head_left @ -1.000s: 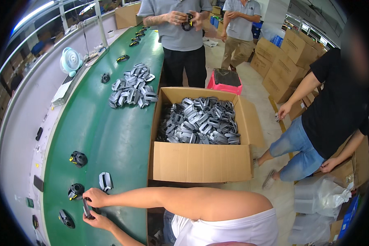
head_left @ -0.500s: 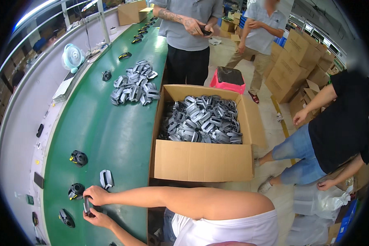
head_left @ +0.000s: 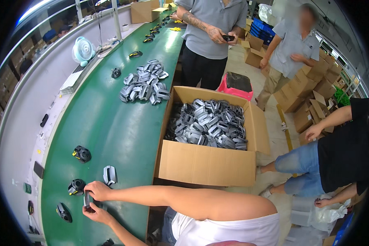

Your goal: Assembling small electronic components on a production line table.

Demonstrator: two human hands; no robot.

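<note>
At the lower left, over the green work table [head_left: 106, 123], both my hands grip one small grey-and-black plastic part [head_left: 86, 199]. My right hand [head_left: 97, 191] pinches its far end, and my left hand [head_left: 97, 215] is closed on its near end. Just left of my right hand sits a rounded black part with yellow details [head_left: 76, 187]. A similar black part [head_left: 64, 212] rests to the left of my left hand, and another black-and-yellow part [head_left: 82, 154] lies farther off. A loose grey plastic shell [head_left: 110, 175] lies beside my right wrist.
A cardboard box [head_left: 207, 164] full of grey shells stands against the table's right edge. On the table is a pile of shells [head_left: 145, 82]. A small fan [head_left: 83, 50] stands along the left side. Several people stand around, near a pink stool [head_left: 236, 85].
The view has shifted a little, moving the far scene rightward. My hands keep hold of the same part, almost unmoved. The person at the back right has turned and lowered a hand.
</note>
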